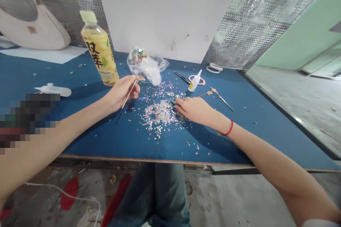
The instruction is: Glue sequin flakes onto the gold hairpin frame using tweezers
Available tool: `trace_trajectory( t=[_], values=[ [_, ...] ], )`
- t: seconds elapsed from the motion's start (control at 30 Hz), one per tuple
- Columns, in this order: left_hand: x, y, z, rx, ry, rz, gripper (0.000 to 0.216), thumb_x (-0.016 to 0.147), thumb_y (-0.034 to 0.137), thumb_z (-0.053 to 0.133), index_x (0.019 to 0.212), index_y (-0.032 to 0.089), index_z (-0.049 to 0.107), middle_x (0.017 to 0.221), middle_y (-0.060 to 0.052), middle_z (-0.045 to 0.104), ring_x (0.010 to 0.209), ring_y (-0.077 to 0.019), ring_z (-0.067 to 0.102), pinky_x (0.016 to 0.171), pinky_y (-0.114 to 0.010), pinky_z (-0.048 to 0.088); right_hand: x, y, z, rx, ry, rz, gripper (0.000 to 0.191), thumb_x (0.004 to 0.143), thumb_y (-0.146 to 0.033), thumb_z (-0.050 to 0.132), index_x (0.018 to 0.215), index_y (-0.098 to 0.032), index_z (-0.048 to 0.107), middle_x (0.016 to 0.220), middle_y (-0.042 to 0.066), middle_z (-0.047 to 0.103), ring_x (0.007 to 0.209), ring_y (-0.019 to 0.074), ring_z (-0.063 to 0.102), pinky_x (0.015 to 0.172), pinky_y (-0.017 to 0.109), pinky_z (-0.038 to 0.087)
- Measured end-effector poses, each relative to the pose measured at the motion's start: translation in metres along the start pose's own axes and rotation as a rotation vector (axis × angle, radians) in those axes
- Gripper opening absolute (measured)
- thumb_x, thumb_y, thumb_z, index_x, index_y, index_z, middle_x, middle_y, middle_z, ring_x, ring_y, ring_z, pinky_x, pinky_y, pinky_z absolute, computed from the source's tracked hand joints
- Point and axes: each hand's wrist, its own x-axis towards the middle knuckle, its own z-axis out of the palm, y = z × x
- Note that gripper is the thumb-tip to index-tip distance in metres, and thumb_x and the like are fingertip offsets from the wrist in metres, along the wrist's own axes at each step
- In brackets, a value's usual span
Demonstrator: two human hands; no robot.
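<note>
Right hand (195, 110) at edge of sequins (160, 113)

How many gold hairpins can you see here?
3. One gold hairpin sits in the left hand; a shorter one and a longer one lie on the blue mat, right of the sequins.

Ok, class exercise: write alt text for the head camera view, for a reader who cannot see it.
Two bare hands work over a blue table: the left hand holds a gold hairpin, and the right hand reaches into a pile of multicoloured sequins. A yellow drink bottle and a small glue bottle sit nearby.
</note>
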Motion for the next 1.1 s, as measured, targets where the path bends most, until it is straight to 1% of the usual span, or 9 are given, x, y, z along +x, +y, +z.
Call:
trace_trajectory(
  t=[0.13,0.27,0.37,0.47,0.6,0.77,0.87,0.93,1.1],
  values=[
    [-0.003,-0.003,0.003,-0.039,-0.015,-0.026,0.024,0.096,0.035,0.057,0.079,0.02,0.049,0.062,0.0,0.063,0.047,-0.0064,0.051,0.044,-0.016,0.043,0.004,0.006,0.0,0.138,0.058,0.051,0.022,0.094,-0.032,0.042,0.076,-0.021,0.044,0.057,-0.001,0.039,0.05,0.0118,0.029,0.056,0.033,0.017],
    [-0.004,-0.002,0.005,-0.062,-0.019,-0.048,0.021,0.096,0.031,0.058,0.082,0.015,0.06,0.08,-0.007,0.071,0.056,-0.0064,0.057,0.051,-0.015,0.05,0.013,0.02,-0.007,0.396,0.119,0.115,0.029,0.094,-0.036,0.043,0.07,-0.022,0.037,0.058,-0.002,0.041,0.053,0.0115,0.037,0.054,0.031,0.029],
    [-0.007,0.002,0.008,-0.055,-0.025,-0.073,0.019,0.097,0.029,0.057,0.094,0.014,0.069,0.101,-0.011,0.074,0.066,-0.0075,0.063,0.057,-0.015,0.053,0.018,0.028,-0.009,0.623,0.183,0.207,0.033,0.098,-0.043,0.032,0.07,-0.024,0.032,0.058,-0.004,0.04,0.048,0.0096,0.035,0.047,0.029,0.032],
    [-0.011,0.006,0.01,-0.045,-0.039,-0.095,0.022,0.098,0.03,0.055,0.095,0.016,0.071,0.108,-0.009,0.074,0.072,-0.0092,0.066,0.061,-0.017,0.055,0.019,0.031,-0.008,0.812,0.271,0.289,0.038,0.1,-0.049,0.021,0.072,-0.025,0.03,0.057,-0.005,0.037,0.043,0.0089,0.032,0.042,0.028,0.031],
    [-0.012,0.006,0.01,-0.033,-0.067,-0.109,0.024,0.098,0.036,0.055,0.093,0.019,0.071,0.099,-0.005,0.075,0.07,-0.0093,0.065,0.06,-0.019,0.054,0.018,0.032,-0.003,0.947,0.361,0.332,0.046,0.098,-0.055,0.033,0.069,-0.022,0.044,0.054,-0.003,0.044,0.044,0.0092,0.043,0.047,0.029,0.04],
    [-0.016,-0.001,0.014,0.018,-0.107,-0.146,0.032,0.097,0.041,0.054,0.086,0.016,0.07,0.064,-0.004,0.07,0.053,-0.0098,0.059,0.054,-0.02,0.05,0.017,0.031,0.001,0.995,0.395,0.298,0.039,0.093,-0.051,0.052,0.079,-0.016,0.066,0.071,0.007,0.068,0.066,0.0149,0.066,0.063,0.032,0.053],
    [-0.02,-0.003,0.017,0.031,-0.141,-0.141,0.034,0.098,0.04,0.053,0.081,0.015,0.068,0.054,-0.002,0.065,0.046,-0.0094,0.055,0.049,-0.019,0.046,0.016,0.029,0.002,0.982,0.385,0.239,0.026,0.088,-0.041,0.062,0.088,-0.017,0.07,0.087,0.009,0.075,0.082,0.0184,0.071,0.077,0.036,0.056],
    [-0.023,-0.005,0.018,0.028,-0.166,-0.133,0.034,0.098,0.041,0.052,0.081,0.015,0.067,0.051,-0.001,0.062,0.043,-0.0091,0.052,0.046,-0.019,0.044,0.016,0.028,0.003,0.955,0.371,0.203,0.018,0.083,-0.036,0.069,0.089,-0.019,0.072,0.091,0.007,0.076,0.085,0.0191,0.071,0.084,0.039,0.056],
    [-0.027,-0.009,0.02,0.008,-0.218,-0.129,0.034,0.097,0.045,0.053,0.087,0.015,0.066,0.051,-0.001,0.062,0.04,-0.0096,0.051,0.041,-0.019,0.043,0.019,0.03,0.01,0.861,0.373,0.17,0.018,0.084,-0.036,0.066,0.089,-0.02,0.072,0.093,0.006,0.075,0.084,0.0187,0.071,0.085,0.04,0.056]
  ],
)
